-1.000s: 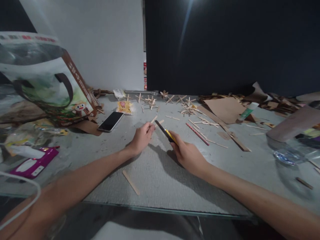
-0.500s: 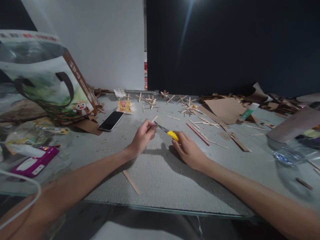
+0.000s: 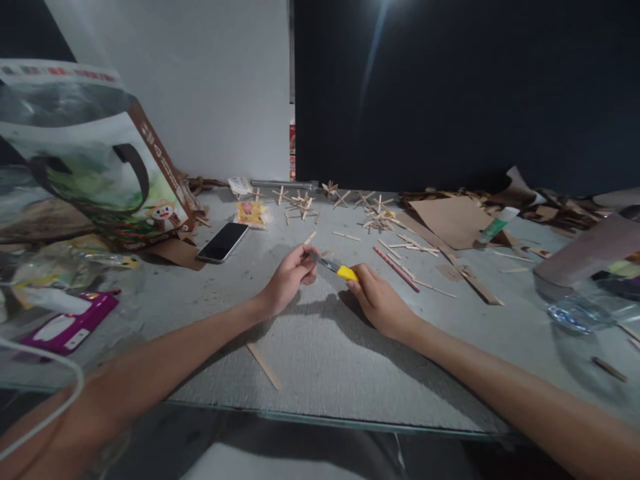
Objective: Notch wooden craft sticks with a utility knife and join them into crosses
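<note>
My right hand [image 3: 380,303] is closed around the yellow handle of a utility knife [image 3: 347,273], its blade pointing left. The fingers of my left hand [image 3: 290,280] are pinched together at the blade's tip. From them a small pale wooden stick [image 3: 326,253] seems to stick out behind the blade, mostly hidden by the fingers. Another short stick [image 3: 311,237] lies just beyond my left hand. Nearer to me a flat wooden strip [image 3: 264,366] rests on the table, below my left wrist.
Behind the hands are several star-shaped stick pieces [image 3: 303,203], loose sticks [image 3: 417,245] and a red patterned straw [image 3: 397,269]. A phone [image 3: 223,242] and a printed bag [image 3: 100,180] stand left. Cardboard [image 3: 450,223], a glue stick [image 3: 499,225] and a clear cup [image 3: 575,315] are right.
My left hand has turned slightly and its fingertips have shifted a little right. The knife blade has dipped slightly and moved right. A pale stick end now shows behind the blade.
</note>
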